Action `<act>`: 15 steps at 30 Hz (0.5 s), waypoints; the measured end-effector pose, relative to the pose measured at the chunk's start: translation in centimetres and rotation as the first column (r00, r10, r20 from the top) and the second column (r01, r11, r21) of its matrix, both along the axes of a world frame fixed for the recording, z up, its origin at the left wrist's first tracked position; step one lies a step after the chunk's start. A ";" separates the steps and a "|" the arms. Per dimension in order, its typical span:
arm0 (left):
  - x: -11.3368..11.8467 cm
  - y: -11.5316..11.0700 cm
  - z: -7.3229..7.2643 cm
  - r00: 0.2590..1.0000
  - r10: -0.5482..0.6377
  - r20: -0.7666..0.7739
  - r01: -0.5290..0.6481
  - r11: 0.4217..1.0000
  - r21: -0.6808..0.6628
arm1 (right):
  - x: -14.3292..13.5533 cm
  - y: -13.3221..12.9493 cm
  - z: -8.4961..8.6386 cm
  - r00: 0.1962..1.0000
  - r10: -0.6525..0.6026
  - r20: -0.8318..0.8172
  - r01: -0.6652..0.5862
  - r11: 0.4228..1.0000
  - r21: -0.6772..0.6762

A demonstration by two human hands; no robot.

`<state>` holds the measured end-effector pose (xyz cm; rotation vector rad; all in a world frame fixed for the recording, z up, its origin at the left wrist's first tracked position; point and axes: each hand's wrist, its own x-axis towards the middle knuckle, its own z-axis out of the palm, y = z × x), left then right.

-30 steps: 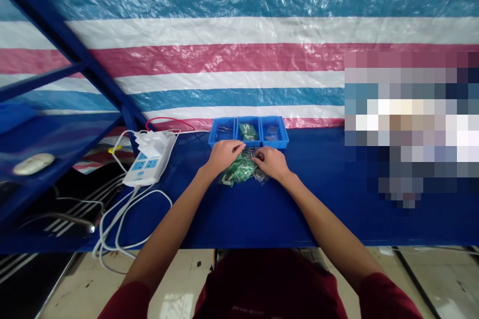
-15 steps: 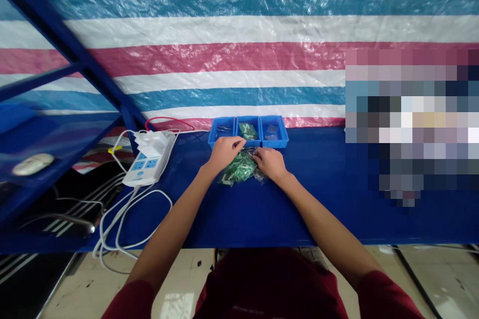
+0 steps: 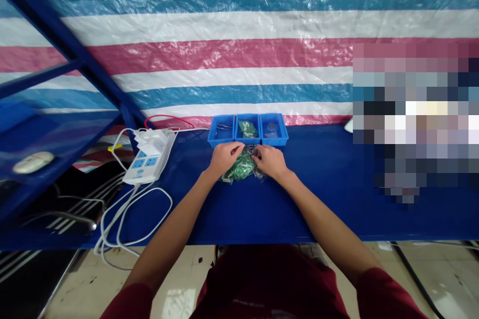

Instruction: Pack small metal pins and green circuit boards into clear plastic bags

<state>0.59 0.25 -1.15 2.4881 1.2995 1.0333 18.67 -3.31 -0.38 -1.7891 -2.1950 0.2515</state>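
Note:
My left hand (image 3: pixel 223 158) is at the left edge of a heap of clear plastic bags holding green circuit boards (image 3: pixel 241 167). Its thumb and fingertips are pinched together; what lies between them is too small to name. Opposite it, my right hand (image 3: pixel 271 160) is closed too, fingertips pressed together over the heap's right side. Small dark, shiny pieces show between the two hands, partly hidden by the fingers. Just beyond stand three joined blue bins: a left bin (image 3: pixel 220 143) with thin metal tools, a middle bin (image 3: pixel 247 142) with green boards, and a right bin (image 3: pixel 275 143) with small clear packets.
A white power strip (image 3: pixel 144 173) with a plugged-in adapter and looped white cables (image 3: pixel 119 227) lies on the blue table (image 3: pixel 247 219) at left. A blue metal frame (image 3: pixel 101 79) rises there. Striped sheeting (image 3: pixel 232 55) hangs behind. The right side is pixelated.
My left hand has come down slightly toward me and sits lower beside the bags. My right hand has barely moved. The view has shifted a little.

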 end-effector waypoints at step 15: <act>0.0 -0.1 -0.5 1.000 -0.019 -0.011 0.020 0.996 0.084 | 0.1 0.2 -0.4 0.963 -0.078 -0.258 0.102 0.992 0.080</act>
